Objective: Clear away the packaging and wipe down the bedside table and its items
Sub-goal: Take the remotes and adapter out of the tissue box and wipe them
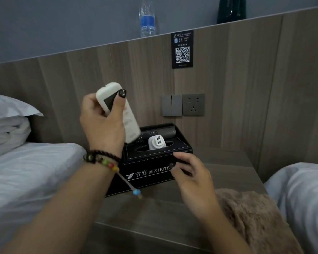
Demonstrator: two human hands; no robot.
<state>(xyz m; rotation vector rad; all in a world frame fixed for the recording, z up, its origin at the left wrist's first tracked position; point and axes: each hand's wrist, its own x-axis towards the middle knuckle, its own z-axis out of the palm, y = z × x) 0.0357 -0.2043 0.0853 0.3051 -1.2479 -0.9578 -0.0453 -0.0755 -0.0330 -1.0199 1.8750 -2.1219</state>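
Observation:
My left hand (102, 121) grips a white remote control (128, 121), held tilted above the left end of the black hotel box (151, 169). The box stands on the wooden bedside table (173, 204). Inside it lie a black remote (147, 135), a dark cylindrical item (168, 132) and a white plug adapter (156, 143). My right hand (193, 176) hovers at the box's front right corner with its fingers loosely curled and nothing in them. A fuzzy brown cloth (251, 217) lies on the table's right part.
White bedding and pillows (13, 136) lie at the left, another bed (301, 189) at the right. Wall switches and a socket (183, 105) sit on the wooden headboard, below a QR sign (182, 50). A water bottle (147, 19) and a dark vase (231, 10) stand on the ledge.

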